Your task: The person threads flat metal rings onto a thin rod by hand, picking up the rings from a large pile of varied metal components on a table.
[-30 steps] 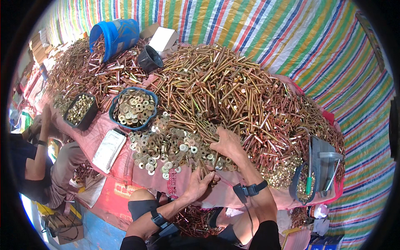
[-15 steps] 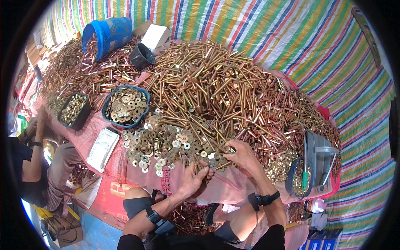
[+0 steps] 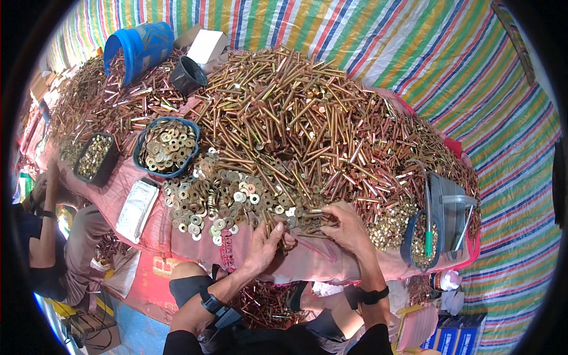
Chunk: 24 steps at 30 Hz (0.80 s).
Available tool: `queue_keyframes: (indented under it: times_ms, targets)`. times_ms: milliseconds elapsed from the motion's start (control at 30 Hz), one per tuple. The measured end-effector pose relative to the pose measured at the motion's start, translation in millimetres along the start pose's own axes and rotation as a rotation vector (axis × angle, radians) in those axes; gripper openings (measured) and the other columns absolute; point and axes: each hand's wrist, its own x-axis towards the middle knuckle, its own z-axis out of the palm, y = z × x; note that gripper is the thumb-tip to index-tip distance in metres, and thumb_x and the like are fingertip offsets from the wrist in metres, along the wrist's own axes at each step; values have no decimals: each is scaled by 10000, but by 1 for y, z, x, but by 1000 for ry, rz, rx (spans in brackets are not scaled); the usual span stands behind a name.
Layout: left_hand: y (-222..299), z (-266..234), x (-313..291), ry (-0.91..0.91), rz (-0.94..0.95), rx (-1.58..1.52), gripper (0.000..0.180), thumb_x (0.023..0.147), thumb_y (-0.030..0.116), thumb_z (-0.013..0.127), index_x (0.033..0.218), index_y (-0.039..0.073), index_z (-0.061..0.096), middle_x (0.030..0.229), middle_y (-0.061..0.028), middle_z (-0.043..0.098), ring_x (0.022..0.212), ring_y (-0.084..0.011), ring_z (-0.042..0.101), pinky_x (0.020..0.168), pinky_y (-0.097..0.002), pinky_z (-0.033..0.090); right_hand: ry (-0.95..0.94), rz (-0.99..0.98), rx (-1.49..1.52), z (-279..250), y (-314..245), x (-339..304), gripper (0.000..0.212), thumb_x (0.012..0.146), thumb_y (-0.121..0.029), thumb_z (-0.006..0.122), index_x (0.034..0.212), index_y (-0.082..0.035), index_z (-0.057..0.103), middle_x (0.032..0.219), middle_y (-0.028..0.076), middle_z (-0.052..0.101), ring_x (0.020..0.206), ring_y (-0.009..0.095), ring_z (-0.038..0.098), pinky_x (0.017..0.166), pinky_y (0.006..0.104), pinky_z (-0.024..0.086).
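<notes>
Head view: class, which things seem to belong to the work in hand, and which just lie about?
Likely in the work:
metal rods, heaped and held in the left hand and right hand
loose washers, near the left hand
small brassy pieces, beyond the right hand

Apparently lying about, untouched:
white box
white packet
black cup
</notes>
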Motion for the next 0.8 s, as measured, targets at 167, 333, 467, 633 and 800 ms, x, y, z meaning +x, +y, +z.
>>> queue_keyframes:
  times_ms: [167, 333, 467, 633, 800]
  targets:
    - [-3, 2, 0, -22, 5, -46, 251, 1122, 197, 547, 1306, 32, 504, 912, -89, 723, 829, -175, 728, 777, -328, 625, 141, 319, 173, 7, 14, -28, 296, 846, 26, 773, 1138, -20, 752, 962, 53, 635, 762, 107, 582, 682, 255, 497]
    - [-8, 2, 3, 6, -13, -140, 180, 1118, 148, 540, 1246, 27, 503, 928, -92, 716, 820, -178, 738, 791, -352, 646, 254, 287, 177, 18, 23, -40, 239, 866, 41, 745, 1094, -27, 772, 920, 77, 648, 767, 140, 597, 695, 283, 501]
    - [-8, 2, 4, 25, -14, -118, 140, 1113, 138, 551, 1189, 27, 513, 894, -85, 705, 795, -181, 735, 768, -348, 648, 220, 199, 86, 16, 30, -43, 223, 872, 28, 732, 1083, -30, 772, 917, 106, 657, 787, 209, 626, 708, 334, 512]
    - [-9, 5, 5, 26, 2, -137, 149, 1107, 144, 568, 1178, 25, 513, 853, -78, 682, 750, -179, 714, 726, -346, 643, 192, 232, 77, 12, 31, -47, 233, 875, 6, 729, 1101, -34, 772, 938, 123, 651, 832, 269, 650, 744, 374, 521]
    - [-11, 7, 6, 48, -41, -172, 134, 1104, 142, 574, 1165, 38, 518, 827, -68, 661, 728, -178, 698, 712, -343, 637, 61, 294, -192, 16, 29, -50, 285, 881, -50, 742, 1164, -70, 764, 953, 166, 619, 878, 359, 659, 784, 459, 521]
